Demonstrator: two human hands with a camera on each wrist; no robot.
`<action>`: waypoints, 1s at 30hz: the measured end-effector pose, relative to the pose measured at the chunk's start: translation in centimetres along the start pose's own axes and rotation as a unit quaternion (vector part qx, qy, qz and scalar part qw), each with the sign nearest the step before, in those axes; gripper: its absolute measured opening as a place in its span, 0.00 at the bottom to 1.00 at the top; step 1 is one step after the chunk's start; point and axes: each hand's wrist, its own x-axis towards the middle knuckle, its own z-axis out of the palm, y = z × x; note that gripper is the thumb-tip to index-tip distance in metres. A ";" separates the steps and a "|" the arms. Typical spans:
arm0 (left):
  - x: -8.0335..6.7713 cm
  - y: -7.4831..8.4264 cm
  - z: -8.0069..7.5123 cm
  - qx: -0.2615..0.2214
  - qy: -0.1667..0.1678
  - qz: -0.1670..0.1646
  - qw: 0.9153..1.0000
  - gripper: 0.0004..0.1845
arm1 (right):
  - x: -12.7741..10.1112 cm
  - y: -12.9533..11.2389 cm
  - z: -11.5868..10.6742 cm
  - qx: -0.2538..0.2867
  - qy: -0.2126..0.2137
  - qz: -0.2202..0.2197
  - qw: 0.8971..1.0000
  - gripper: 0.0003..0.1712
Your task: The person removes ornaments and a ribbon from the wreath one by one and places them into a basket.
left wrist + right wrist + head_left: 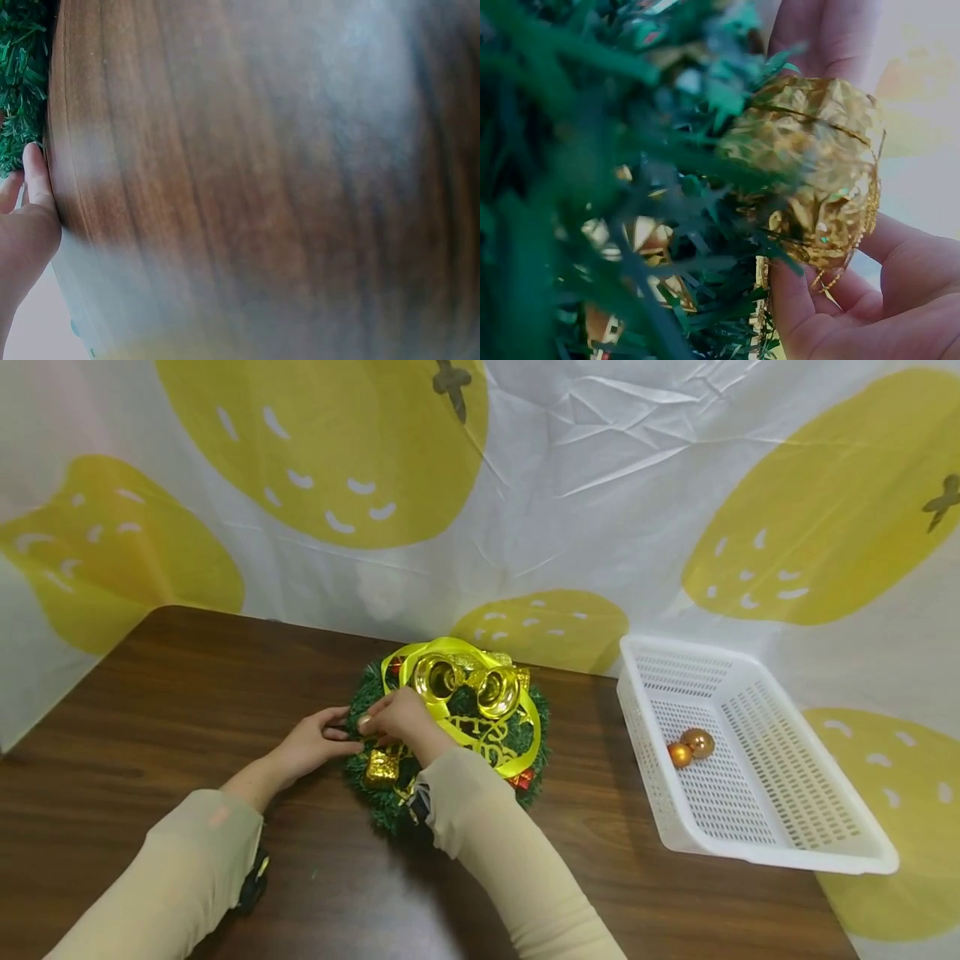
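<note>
A green artificial wreath [540, 743] lies on the table with gold bells [498, 692], a yellow ribbon [534, 752], gold lettering and a gold foil gift box [382, 768] on it. At its left edge my right hand [408, 722] bends its fingers and pinches a small gold-brown round ornament [364, 723], partly hidden by the fingertips. Just left of there, my left hand [303, 745] has its thumb and fingers apart, touching the wreath's greenery [22, 82]. In the right wrist view, the gold foil box [810, 172] is close, with fingers behind it.
To the right stands a white slotted plastic basket [780, 856] holding an orange-gold ball [680, 755] and a copper-gold ball [699, 742]. The dark wooden table [187, 710] meets a white cloth with yellow fruit prints [322, 452] at the back.
</note>
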 end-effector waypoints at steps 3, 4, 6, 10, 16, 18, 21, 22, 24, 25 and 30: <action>0.0 0.1 0.0 -0.001 -0.002 0.002 1.000 0.42 | -0.1 0.1 -0.4 0.007 -0.010 -0.001 1.000 0.11; 0.0 0.2 0.0 -0.001 -0.002 0.003 1.000 0.42 | 0.0 0.1 -0.5 0.013 -0.014 0.000 1.000 0.10; 0.0 0.2 0.0 0.000 -0.002 0.005 1.000 0.42 | 0.1 0.2 -0.9 0.025 -0.020 0.005 0.999 0.09; 0.0 0.3 0.1 0.006 0.000 0.011 1.000 0.42 | 0.2 0.2 -1.6 0.071 -0.040 0.017 0.997 0.11; 0.0 0.3 0.1 0.016 0.001 0.017 1.000 0.43 | -0.2 0.2 -2.4 0.113 -0.079 0.010 0.990 0.14; 0.0 0.3 0.1 0.017 0.001 0.017 1.000 0.43 | -0.3 0.3 -2.6 0.117 -0.087 0.004 0.989 0.14; 0.1 0.3 0.1 0.017 0.006 0.015 1.000 0.42 | -0.5 0.3 -2.7 0.130 -0.093 -0.006 0.987 0.15; 0.1 0.2 0.1 0.017 0.007 0.015 1.000 0.42 | -0.6 0.3 -2.8 0.131 -0.094 -0.009 0.987 0.15; 0.1 0.2 0.1 0.016 0.007 0.014 1.000 0.42 | -0.7 0.3 -2.9 0.140 -0.096 -0.012 0.985 0.15; 0.1 0.1 0.1 0.015 0.007 0.013 1.000 0.43 | -0.8 0.3 -3.0 0.144 -0.097 -0.013 0.985 0.16; -0.1 0.1 0.1 0.012 0.001 0.007 1.000 0.43 | -1.1 0.3 -3.5 0.172 -0.089 -0.010 0.981 0.17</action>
